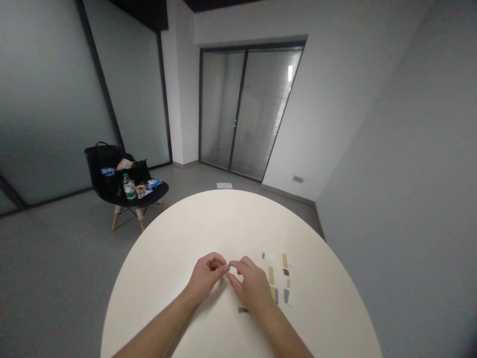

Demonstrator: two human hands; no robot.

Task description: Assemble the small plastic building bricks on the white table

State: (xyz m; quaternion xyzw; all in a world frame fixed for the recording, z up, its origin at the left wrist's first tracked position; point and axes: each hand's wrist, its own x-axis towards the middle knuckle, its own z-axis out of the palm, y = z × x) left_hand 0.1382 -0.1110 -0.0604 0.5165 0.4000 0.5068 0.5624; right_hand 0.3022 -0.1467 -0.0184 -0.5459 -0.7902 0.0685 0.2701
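Note:
Above the round cream table, my left hand and my right hand meet fingertip to fingertip. Each is closed in a pinch. Between them is a small dark thing, too tiny to name. Beside my right hand lie several flat pieces in tan, grey and white. Among these are a tan strip, another tan strip, a blue-grey piece and a white piece. A dark grey strip lies under my right wrist, partly covered.
At the left stands a black chair loaded with a black bag, a green-capped plastic bottle and several packets. A white flat object shows just past the table's far edge. Behind are glass doors and a white wall.

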